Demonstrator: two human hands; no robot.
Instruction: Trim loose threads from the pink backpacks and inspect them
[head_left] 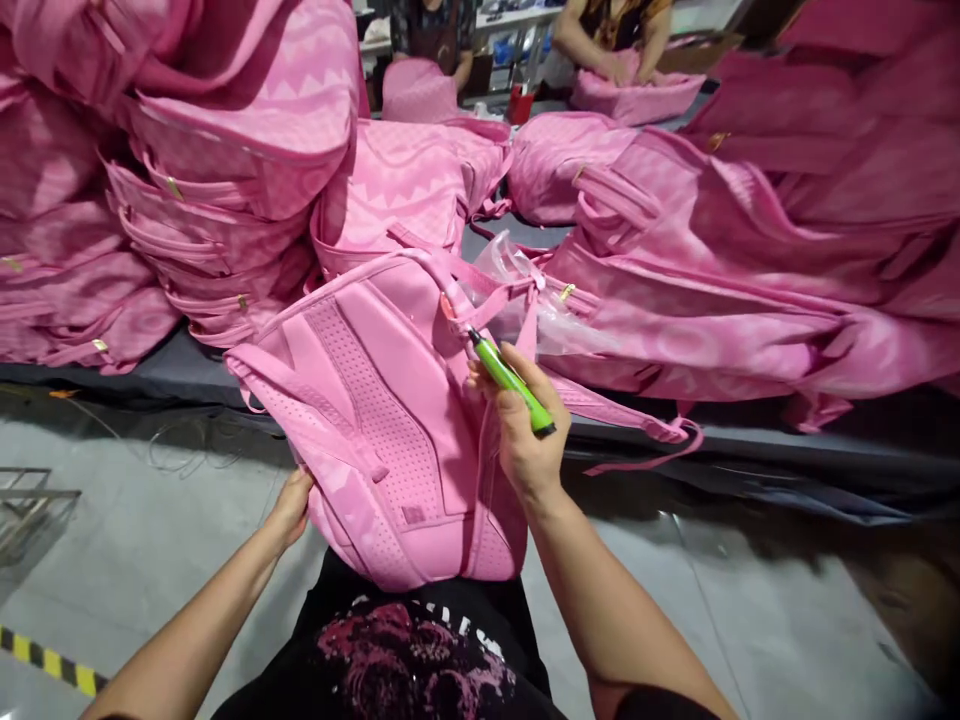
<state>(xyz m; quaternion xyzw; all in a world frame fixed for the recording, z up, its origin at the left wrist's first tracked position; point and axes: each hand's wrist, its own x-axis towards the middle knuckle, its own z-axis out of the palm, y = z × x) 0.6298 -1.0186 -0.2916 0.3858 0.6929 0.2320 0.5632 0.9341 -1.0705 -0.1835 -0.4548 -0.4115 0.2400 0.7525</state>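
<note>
I stand on a smooth gray floor. A yellow and black stripe runs across it down by my left side. A bit of a metal frame pokes in at the left edge, and thin wires lie on the floor under the counter's edge. In front of me is a long dark gray counter. It is heaped with big piles of pink bags on both sides. Far at the back, two people work at another table. A small red cup stands there. The light is bright and even.
</note>
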